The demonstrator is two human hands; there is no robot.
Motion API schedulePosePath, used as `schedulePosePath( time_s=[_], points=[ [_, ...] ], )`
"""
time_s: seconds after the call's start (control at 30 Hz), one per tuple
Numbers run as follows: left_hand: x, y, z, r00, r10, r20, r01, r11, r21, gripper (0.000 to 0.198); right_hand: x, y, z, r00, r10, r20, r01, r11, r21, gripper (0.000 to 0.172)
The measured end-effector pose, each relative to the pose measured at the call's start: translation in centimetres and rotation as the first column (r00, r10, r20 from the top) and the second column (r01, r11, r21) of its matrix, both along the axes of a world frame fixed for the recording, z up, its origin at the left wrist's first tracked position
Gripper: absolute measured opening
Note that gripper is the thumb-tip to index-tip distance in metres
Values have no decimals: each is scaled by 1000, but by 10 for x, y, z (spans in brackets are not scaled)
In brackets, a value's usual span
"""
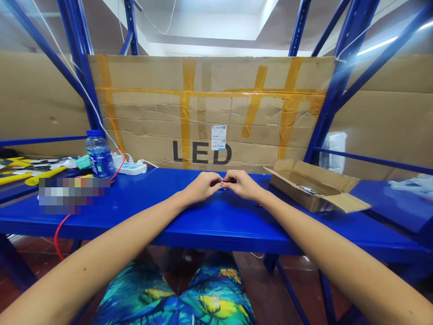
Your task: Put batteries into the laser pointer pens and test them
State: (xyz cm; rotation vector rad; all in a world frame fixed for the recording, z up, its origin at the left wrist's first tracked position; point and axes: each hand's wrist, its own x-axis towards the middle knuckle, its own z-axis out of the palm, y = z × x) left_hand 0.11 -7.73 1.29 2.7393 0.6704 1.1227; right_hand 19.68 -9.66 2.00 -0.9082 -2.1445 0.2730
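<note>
Over the middle of the blue table (pixel 203 225), my left hand (pixel 202 186) and my right hand (pixel 244 185) meet with their fingertips almost together. Both are closed in a pinch around a tiny item (pixel 222 183) with red and whitish-metallic parts. It is too small and too covered by fingers to name. A small dark red piece (pixel 258 205) lies on the table beside my right wrist.
An open cardboard box (pixel 304 189) with small metallic pieces stands at the right. To the left are a blue-capped bottle (pixel 99 153), a white power strip (pixel 130 166), a red cable (pixel 58 234) and yellow-handled tools (pixel 45 176). A large cardboard sheet (pixel 152 117) closes off the back.
</note>
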Motion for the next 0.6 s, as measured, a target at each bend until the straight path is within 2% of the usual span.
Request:
schedulePosePath(
  time_s=[0.13, 0.27, 0.33, 0.43, 0.53, 0.6],
  points=[
    [0, -1, 1, 1000, 5, -1, -5, 1000, 18, 12, 0, 0, 2, 1000, 7, 17, -5, 990, -144, 18],
    [0, -1, 2, 1000, 6, -4, -6, 1000, 26, 13, 1, 2, 5, 997, 15, 77, 0, 981, -192, 29],
    [1, 0, 2, 1000, 0, -5, 0, 1000, 15, 13, 2, 2, 5, 995, 31, 95, -12, 980, -200, 32],
    [1, 1, 2, 1000, -3, 26, 4, 999, -51, 12, 3, 4, 0, 998, 53, 45, -44, 982, -186, 20],
    [2, 3, 1, 999, -4, 43, 8, 995, -96, 11, 3, 5, -5, 998, 66, -2, -65, 986, -152, 27],
    [2, 4, 1, 999, -5, 45, 9, 994, -107, 12, 3, 5, -6, 999, 42, 28, -39, 994, -101, 19]
  ],
)
